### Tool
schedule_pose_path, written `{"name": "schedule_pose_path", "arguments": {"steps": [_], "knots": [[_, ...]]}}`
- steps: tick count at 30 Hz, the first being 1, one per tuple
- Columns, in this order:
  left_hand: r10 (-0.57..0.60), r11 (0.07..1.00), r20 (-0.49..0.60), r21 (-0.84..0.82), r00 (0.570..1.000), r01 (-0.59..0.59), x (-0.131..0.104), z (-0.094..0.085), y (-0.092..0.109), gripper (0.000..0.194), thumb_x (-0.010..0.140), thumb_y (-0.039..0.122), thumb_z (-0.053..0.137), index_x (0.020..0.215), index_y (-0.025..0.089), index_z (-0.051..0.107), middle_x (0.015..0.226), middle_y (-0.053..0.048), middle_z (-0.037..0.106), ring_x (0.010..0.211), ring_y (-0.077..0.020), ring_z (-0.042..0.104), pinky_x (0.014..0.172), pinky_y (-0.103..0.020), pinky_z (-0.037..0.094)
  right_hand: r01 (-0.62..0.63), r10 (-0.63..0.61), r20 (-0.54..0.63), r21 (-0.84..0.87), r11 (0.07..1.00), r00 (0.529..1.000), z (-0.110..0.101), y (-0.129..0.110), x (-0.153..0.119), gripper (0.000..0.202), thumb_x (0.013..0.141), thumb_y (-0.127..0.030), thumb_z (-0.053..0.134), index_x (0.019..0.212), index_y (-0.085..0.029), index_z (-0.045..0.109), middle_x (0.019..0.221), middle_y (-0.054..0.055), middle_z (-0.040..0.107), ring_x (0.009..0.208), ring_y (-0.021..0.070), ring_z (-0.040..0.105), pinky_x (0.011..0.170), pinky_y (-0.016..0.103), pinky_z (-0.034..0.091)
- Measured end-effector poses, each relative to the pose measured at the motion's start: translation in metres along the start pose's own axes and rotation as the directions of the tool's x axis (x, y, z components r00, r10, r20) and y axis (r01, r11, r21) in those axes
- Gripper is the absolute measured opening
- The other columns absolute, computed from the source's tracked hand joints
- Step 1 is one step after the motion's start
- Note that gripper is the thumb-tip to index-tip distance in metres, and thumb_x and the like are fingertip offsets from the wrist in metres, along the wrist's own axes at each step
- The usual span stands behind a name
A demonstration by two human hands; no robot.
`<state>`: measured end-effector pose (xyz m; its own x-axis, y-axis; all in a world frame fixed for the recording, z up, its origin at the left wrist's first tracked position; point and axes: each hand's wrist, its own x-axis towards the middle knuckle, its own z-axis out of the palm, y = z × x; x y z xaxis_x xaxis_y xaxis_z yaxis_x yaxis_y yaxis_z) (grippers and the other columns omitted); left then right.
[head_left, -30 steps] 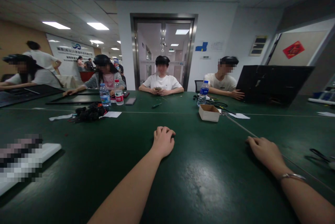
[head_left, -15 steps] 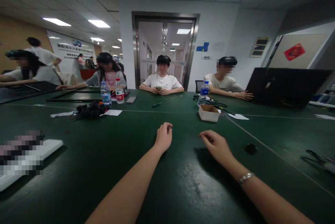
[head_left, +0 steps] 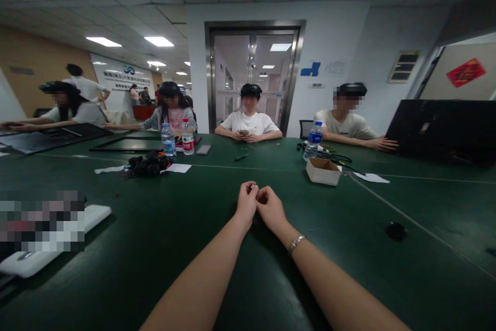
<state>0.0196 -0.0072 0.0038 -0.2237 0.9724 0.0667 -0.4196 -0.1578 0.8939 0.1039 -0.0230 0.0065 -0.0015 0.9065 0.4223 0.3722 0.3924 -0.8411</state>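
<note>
Over the green table (head_left: 155, 243), my left hand (head_left: 246, 204) has its fingers closed around something small that I cannot make out. My right hand (head_left: 271, 207), with a silver band at the wrist, is pinched and meets the left fingertips. What the right fingers hold, if anything, is hidden. Beyond my right hand stands an open cardboard box (head_left: 323, 176), with a clear bottle (head_left: 313, 141) just behind it. A small green tool (head_left: 241, 157) lies farther off on the table.
Black parts (head_left: 146, 164) and two bottles (head_left: 168, 140) stand at the left back. A white device (head_left: 93, 217) is at the left, a black object (head_left: 396, 231) at the right. Several people sit across; one touches a large black panel (head_left: 442, 132).
My right hand has moved left and now meets my left hand, where before they were apart. The view has turned slightly to the left.
</note>
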Motion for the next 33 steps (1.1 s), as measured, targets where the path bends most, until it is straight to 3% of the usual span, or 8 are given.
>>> {"name": "schedule_pose_path", "arguments": {"steps": [4, 8, 16, 22, 33], "knots": [[-0.06, 0.988, 0.146, -0.133, 0.988, 0.079, 0.001, -0.003, 0.002, 0.019, 0.069, 0.02, 0.067, 0.086, 0.015, 0.058, 0.083, -0.003, 0.06, 0.074, -0.0108, 0.057, 0.071, -0.024, 0.045, 0.059, -0.059, 0.018, -0.025, 0.998, 0.998, -0.012, 0.004, 0.0, 0.02, 0.065, -0.028, 0.062, 0.07, -0.021, 0.044, 0.065, -0.004, 0.052, 0.061, 0.012, 0.049, 0.059, 0.025, 0.04], [-0.119, 0.969, 0.144, -0.197, 0.982, 0.146, 0.001, -0.009, 0.01, 0.021, 0.069, 0.016, 0.066, 0.089, 0.016, 0.06, 0.092, -0.005, 0.063, 0.078, -0.0113, 0.058, 0.071, -0.023, 0.045, 0.081, -0.076, 0.066, -0.08, 0.993, 0.995, -0.02, 0.008, 0.002, 0.017, 0.065, -0.026, 0.061, 0.079, -0.019, 0.055, 0.067, -0.003, 0.057, 0.061, 0.0118, 0.052, 0.06, 0.024, 0.042], [-0.087, 0.988, 0.205, -0.105, 0.975, 0.111, 0.0, -0.014, 0.015, 0.024, 0.069, 0.017, 0.068, 0.092, 0.018, 0.063, 0.106, -0.008, 0.064, 0.087, -0.0135, 0.06, 0.079, -0.027, 0.047, 0.038, -0.026, 0.073, -0.17, 0.985, 0.997, -0.021, 0.016, 0.004, 0.022, 0.066, -0.026, 0.059, 0.084, -0.016, 0.066, 0.073, 0.003, 0.064, 0.064, 0.0137, 0.056, 0.062, 0.026, 0.044], [-0.073, 0.997, 0.249, 0.023, 0.966, 0.069, 0.001, -0.017, 0.017, 0.026, 0.067, 0.023, 0.071, 0.092, 0.018, 0.064, 0.106, -0.01, 0.064, 0.095, -0.0174, 0.059, 0.085, -0.032, 0.046, 0.059, -0.052, 0.032, -0.277, 0.959, 0.998, -0.023, 0.01, 0.005, 0.02, 0.066, -0.025, 0.058, 0.08, -0.016, 0.069, 0.072, 0.003, 0.061, 0.065, 0.0141, 0.054, 0.062, 0.027, 0.042], [-0.052, 0.997, 0.229, 0.065, 0.972, 0.038, 0.001, -0.019, 0.013, 0.025, 0.067, 0.022, 0.071, 0.09, 0.016, 0.064, 0.097, -0.009, 0.065, 0.091, -0.0166, 0.06, 0.081, -0.03, 0.047, 0.131, -0.13, 0.023, -0.283, 0.95, 0.991, -0.025, 0.009, 0.006, 0.02, 0.07, -0.025, 0.058, 0.085, -0.017, 0.068, 0.073, 0.002, 0.052, 0.067, 0.0148, 0.051, 0.063, 0.028, 0.042]]}}
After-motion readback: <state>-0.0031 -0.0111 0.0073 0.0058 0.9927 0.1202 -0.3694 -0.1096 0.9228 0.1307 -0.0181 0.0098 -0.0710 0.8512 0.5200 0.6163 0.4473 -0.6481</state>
